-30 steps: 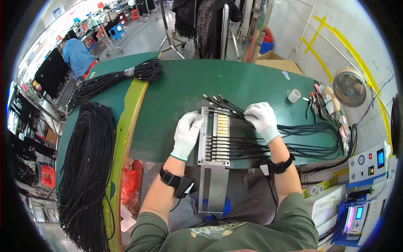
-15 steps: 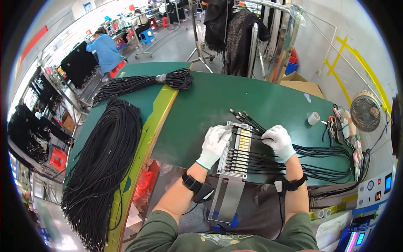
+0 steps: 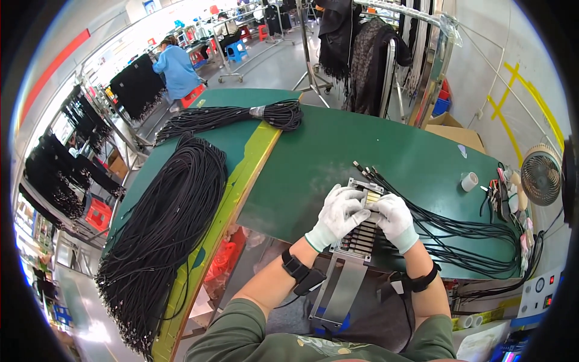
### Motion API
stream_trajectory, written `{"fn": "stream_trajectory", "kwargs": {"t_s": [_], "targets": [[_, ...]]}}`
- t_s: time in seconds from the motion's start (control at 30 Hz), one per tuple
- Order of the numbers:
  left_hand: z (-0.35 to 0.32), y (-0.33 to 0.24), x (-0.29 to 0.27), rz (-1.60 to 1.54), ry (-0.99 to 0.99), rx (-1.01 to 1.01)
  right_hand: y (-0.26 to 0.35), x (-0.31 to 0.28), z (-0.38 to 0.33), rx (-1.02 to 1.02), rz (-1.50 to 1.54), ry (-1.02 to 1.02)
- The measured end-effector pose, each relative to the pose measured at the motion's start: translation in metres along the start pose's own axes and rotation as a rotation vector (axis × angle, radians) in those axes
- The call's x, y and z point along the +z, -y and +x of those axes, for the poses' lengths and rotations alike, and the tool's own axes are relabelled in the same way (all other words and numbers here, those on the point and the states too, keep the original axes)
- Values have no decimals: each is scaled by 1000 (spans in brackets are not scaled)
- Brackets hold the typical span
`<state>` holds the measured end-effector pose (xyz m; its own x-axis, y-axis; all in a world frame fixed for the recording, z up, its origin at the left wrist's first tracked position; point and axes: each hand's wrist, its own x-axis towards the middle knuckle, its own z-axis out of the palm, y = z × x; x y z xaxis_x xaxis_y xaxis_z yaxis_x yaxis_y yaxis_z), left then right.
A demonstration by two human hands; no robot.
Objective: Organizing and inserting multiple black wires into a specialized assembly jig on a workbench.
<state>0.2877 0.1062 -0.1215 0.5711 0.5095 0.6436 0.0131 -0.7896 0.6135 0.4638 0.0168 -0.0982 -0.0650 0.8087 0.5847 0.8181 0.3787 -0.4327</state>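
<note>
Grey floor (image 3: 271, 75), white wall (image 3: 525, 36) (yellow-taped)

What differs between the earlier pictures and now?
The left hand moved rightward from the metal fixture's left edge and the right hand leftward, so they are close together over its far half; their fingertip grip is unclear. The head view swung left. The white roll and large black cable bundle stayed put.

The right gloved hand (image 3: 396, 223) now sits just beside the left gloved hand (image 3: 339, 216). Both now partly cover the slotted metal fixture (image 3: 360, 242).
</note>
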Motion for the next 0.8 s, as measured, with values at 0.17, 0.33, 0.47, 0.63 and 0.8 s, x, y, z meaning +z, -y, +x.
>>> {"fn": "stream_trajectory", "kwargs": {"t_s": [0.17,0.33,0.47,0.63,0.8], "targets": [[-3,3,-3,84,36,-11,4,4,-2,94,-9,96],[-14,8,-2,-118,-151,-165,-7,-13,-5,136,-218,186],[-12,21,-16,-61,-184,-231,-37,-22,-17,237,-161,42],[0,18,-17,163,-171,-59,-20,-21,-9,282,88,147],[-7,36,-8,142,-134,-292,-34,-21,-9,142,-173,156]]}}
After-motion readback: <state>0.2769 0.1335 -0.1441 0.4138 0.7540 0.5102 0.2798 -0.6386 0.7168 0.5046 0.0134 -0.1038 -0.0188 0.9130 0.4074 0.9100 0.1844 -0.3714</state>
